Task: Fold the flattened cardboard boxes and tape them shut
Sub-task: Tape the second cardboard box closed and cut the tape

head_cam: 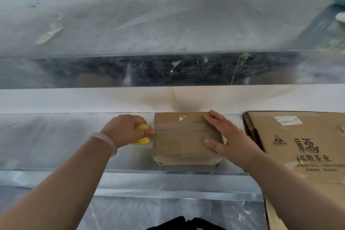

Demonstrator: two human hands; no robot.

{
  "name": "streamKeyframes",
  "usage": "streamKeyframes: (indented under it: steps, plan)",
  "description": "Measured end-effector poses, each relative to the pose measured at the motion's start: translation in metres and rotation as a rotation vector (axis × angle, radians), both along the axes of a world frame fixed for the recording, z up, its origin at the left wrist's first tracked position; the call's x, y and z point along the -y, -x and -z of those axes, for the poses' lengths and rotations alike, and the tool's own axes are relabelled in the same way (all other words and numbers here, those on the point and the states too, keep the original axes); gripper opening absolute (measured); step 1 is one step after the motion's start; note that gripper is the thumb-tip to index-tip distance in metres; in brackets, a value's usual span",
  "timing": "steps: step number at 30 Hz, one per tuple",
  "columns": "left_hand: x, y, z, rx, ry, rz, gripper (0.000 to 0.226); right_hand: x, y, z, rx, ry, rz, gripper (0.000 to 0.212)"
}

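One small brown cardboard box [179, 144] sits folded on the grey metal bench [56, 145]. At its nine o'clock, my left hand [127, 129] grips a yellow tape dispenser [142, 126]; at three o'clock, my right hand [229, 140] presses flat. Advised: draw tape straight along the seam.

- The left hand [127, 130] is curled round a yellow tape dispenser [142, 127], knuckles up, forearm stretched forward, with a pale bangle [104, 143] on the wrist.
- The right hand [225, 136] lies flat, fingers spread, pressing on the cardboard box [175, 147].
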State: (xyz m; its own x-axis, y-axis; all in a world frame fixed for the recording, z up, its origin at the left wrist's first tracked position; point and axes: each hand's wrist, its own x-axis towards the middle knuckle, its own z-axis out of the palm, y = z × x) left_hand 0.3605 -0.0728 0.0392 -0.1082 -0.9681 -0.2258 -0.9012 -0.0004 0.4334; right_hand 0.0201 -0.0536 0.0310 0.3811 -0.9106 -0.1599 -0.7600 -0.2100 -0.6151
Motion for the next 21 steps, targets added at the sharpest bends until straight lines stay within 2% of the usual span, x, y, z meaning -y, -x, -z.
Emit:
streamKeyframes:
  steps: [3,7,11,14,21]
  plan:
    - [0.001,0.006,0.003,-0.03,-0.006,0.011,0.052,-0.006,-0.002,-0.003,-0.195,0.128,-0.071,0.056]
    - [0.003,0.014,0.006,-0.015,0.002,0.031,0.052,-0.021,-0.014,-0.002,-0.446,0.298,-0.057,0.068]
    - [0.003,0.014,0.007,-0.005,-0.008,0.037,0.042,-0.031,-0.038,-0.002,-0.46,0.279,-0.055,0.087]
    - [0.004,0.015,0.006,-0.001,-0.006,0.052,0.039,-0.031,-0.049,0.0,-0.438,0.306,-0.067,0.086]
    - [0.001,0.02,0.009,-0.024,0.021,0.059,0.037,-0.028,-0.093,0.01,-0.403,0.364,-0.267,0.089]
